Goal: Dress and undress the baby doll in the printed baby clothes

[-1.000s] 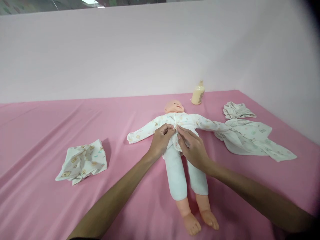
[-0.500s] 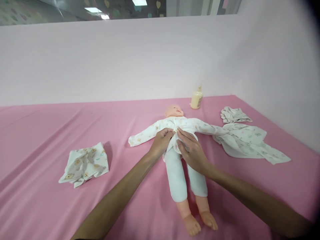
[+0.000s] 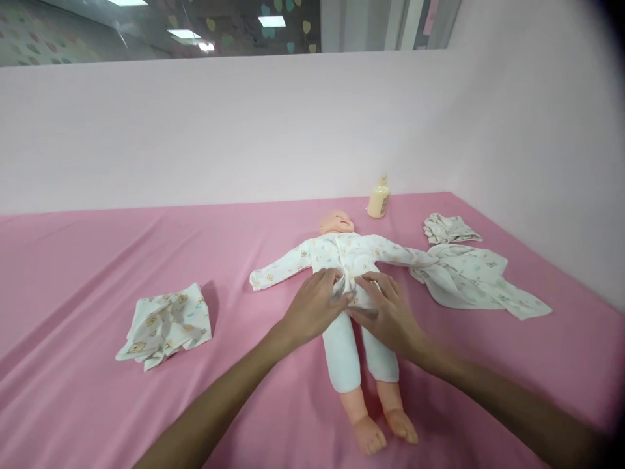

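Observation:
A baby doll (image 3: 336, 222) lies on its back on the pink sheet, head away from me and bare feet toward me. It wears a white long-sleeved baby shirt (image 3: 326, 249) with small coloured prints, over a soft white lower body. At the shirt's lower front, my left hand (image 3: 316, 303) has its fingers curled on the cloth left of the centre opening. Across from it, my right hand (image 3: 390, 312) grips the right side of the front, its thumb close to the left thumb. The fingertips partly hide the cloth between them.
A crumpled printed cloth (image 3: 168, 326) lies at the left. To the right, another printed garment (image 3: 469, 273) spreads out from the doll's sleeve end, with a bunched cloth (image 3: 450, 228) behind it. A cream pump bottle (image 3: 379, 198) stands near the back wall.
Both hands have moved down the shirt front from the chest to near the hem. The upper front now lies more closed and flatter. The view has shifted slightly.

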`<state>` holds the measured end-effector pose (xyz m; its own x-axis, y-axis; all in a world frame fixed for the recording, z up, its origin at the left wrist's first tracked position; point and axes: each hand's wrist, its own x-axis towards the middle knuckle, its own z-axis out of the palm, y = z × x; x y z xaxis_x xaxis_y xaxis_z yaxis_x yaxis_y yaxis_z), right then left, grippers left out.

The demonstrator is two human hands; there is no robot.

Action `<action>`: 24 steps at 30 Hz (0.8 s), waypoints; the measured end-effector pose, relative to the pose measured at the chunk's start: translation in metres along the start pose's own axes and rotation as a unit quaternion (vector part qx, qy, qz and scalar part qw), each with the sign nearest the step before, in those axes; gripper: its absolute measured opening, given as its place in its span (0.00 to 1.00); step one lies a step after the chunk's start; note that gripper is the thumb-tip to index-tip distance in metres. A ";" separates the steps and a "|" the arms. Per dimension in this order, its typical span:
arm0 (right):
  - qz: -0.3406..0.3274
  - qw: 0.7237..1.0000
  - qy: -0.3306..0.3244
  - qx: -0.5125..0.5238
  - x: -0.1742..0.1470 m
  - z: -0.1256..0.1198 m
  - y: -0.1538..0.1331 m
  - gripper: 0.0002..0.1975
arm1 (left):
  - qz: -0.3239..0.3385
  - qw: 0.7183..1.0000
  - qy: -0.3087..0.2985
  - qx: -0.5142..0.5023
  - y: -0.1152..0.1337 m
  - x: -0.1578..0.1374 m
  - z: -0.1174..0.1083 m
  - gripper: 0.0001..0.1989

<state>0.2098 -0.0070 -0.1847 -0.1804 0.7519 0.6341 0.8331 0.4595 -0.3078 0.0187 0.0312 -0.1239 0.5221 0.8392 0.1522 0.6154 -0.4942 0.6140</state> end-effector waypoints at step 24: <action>-0.155 0.982 -0.098 -0.046 -0.008 -0.017 0.005 0.10 | 0.220 0.947 0.108 0.207 -0.003 -0.021 0.042 0.08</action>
<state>0.2243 -0.0184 -0.1795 -0.5227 0.6636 0.5352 0.7642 0.6430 -0.0509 0.0305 0.0052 -0.1610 0.6772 0.5353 0.5049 0.5680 -0.8164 0.1037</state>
